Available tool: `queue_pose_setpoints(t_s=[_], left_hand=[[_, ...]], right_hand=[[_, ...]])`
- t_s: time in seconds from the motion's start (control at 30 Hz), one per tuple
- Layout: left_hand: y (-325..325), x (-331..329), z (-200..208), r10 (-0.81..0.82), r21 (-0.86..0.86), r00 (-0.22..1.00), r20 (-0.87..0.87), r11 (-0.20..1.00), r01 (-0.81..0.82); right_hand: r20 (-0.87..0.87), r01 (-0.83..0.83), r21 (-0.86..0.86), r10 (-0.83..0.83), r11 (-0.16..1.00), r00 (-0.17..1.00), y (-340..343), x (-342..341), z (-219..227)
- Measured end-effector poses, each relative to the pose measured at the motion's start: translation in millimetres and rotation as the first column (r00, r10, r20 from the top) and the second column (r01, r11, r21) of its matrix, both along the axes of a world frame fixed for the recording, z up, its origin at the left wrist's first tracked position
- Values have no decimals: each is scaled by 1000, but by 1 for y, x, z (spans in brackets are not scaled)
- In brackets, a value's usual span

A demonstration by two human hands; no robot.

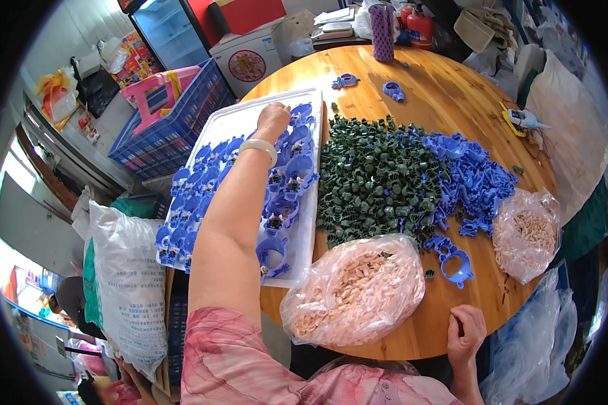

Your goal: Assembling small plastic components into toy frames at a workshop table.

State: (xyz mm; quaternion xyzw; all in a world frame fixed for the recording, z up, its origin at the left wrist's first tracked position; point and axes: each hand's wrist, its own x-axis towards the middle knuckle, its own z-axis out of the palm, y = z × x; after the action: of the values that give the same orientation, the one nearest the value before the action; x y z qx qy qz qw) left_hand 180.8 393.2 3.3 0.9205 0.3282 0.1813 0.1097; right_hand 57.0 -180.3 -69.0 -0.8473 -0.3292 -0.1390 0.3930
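My left arm, with a pale bangle at the wrist, reaches across a white tray (pixel 302 233). At the tray's far end my left hand (pixel 274 120) is closed, its fingertips beside a blue plastic part (pixel 300 115); what they hold, if anything, is hidden. Rows of blue ring-shaped plastic parts (pixel 297 169) with small dark-and-white pieces in them cover much of the tray. By the table's near right edge my right hand (pixel 467 332) rests with its fingers curled and nothing in them. A separate blue part with a large ring (pixel 458 268) lies beyond it.
Right of the tray spread heaps of dark green plastic pieces (pixel 378 175) and blue parts (pixel 479 172). Two clear bags of small pale pieces (pixel 358 290) (pixel 528 233) stand nearer. A glue gun (pixel 525 120) and purple perforated holder (pixel 382 34) sit farther off. A blue crate (pixel 175 128) stands left.
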Motion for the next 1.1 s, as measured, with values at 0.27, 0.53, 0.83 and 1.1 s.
queue_pose_setpoints(t_s=[0.27,0.53,0.83,1.1], left_hand=[[-27,-62,32,-230,12,952,204,973,232],[-105,-173,40,-473,27,878,73,881,472],[-106,-190,9,-494,310,863,-105,808,500],[-112,-177,12,-405,346,854,-327,789,507]], right_hand=[[-25,-24,35,25,999,999,2,1,-4],[-9,-29,33,29,999,1000,3,1,-6],[5,-21,53,21,998,1000,4,-3,-6],[23,-20,53,19,998,1000,4,-3,-6]])
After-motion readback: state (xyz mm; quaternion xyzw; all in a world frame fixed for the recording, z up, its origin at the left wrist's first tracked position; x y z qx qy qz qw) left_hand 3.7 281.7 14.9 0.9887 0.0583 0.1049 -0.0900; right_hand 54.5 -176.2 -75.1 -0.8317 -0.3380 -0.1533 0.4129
